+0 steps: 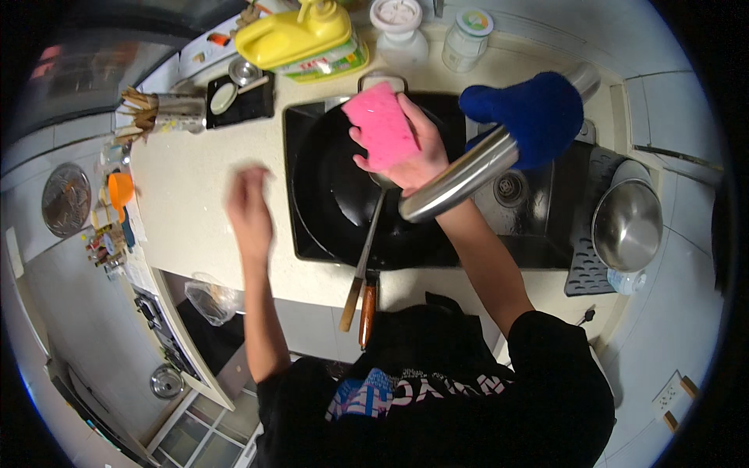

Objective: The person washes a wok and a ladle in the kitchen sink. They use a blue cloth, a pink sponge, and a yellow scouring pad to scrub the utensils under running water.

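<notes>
A pink sponge (381, 123) is gripped in my right hand (425, 152), its thumb along one side and its fingertips showing at the other. This hand is above a black wok (335, 203) that sits in the left basin of the sink. A long-handled metal utensil with a wooden end (363, 265) leans in the wok; its head is mostly hidden under my hand. Beside it, the wok's brown wooden handle (367, 312) juts over the front edge. My left hand (250, 203) is over the pale counter left of the sink, its fingers smeared by motion.
A thick metal faucet (460, 181) crosses over my right wrist, with a blue cloth (542, 117) draped on it. Behind stand a yellow jug (300, 39), a white pump bottle (402, 43) and a jar (466, 43). A steel bowl (628, 226) stands at the right.
</notes>
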### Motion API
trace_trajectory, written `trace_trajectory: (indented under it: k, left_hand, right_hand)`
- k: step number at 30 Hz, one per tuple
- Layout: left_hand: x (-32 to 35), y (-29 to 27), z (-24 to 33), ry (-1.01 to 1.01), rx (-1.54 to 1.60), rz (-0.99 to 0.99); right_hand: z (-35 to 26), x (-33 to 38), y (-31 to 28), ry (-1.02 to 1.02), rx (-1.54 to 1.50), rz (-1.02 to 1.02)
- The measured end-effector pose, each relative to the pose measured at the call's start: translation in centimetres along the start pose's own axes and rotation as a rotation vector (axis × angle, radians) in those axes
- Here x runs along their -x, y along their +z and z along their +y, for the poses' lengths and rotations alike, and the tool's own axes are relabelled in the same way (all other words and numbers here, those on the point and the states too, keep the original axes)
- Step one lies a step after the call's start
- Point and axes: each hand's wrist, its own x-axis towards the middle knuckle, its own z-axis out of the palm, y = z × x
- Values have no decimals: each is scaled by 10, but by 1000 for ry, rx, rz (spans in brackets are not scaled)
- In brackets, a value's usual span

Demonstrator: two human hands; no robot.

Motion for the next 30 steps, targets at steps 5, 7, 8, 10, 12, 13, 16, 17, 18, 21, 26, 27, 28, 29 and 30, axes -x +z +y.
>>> trace_trajectory:
  k: [5,7,8,10,12,13,16,17,18,21,26,27,28,29,30]
  left_hand:
    - [195,-15,-71,-462,-451,-340]
    - [243,-20,-84,-665,-283,-386]
    - [256,-19,-92,-728,-99,-458]
    - [259,-12,-97,-810,208,-576]
    - [242,-2,-90,-913,453,-657]
    - [232,5,-75,-981,546,-677]
    - [224,24,-68,-1046,573,-727]
    - [227,27,-64,-1044,621,-704]
    - [230,32,-59,-1042,668,-685]
    - [242,38,-48,-1012,710,-632]
    - [275,20,-31,-857,582,-623]
    - [282,15,-26,-821,552,-613]
    - [287,9,-25,-837,592,-626]
    - [294,9,-31,-744,501,-582]
    - [302,8,-37,-654,407,-530]
  right_hand:
    - [25,35,-81,-2,7,9]
    - [33,52,-80,-11,-46,-51]
    - [33,58,-88,-12,-20,-30]
    - [40,61,-85,-5,7,-56]
    - [48,70,-64,25,86,-1]
    - [54,76,-48,2,144,71]
    - [63,82,-51,-79,109,4]
    - [65,83,-57,-97,126,1]
    - [66,85,-63,-117,143,0]
    - [57,94,-75,-225,210,59]
    - [32,122,-76,-257,240,232]
    - [28,127,-83,-225,276,205]
    - [25,132,-93,-192,313,177]
    - [23,134,-99,-159,350,149]
    - [25,137,-98,-162,408,206]
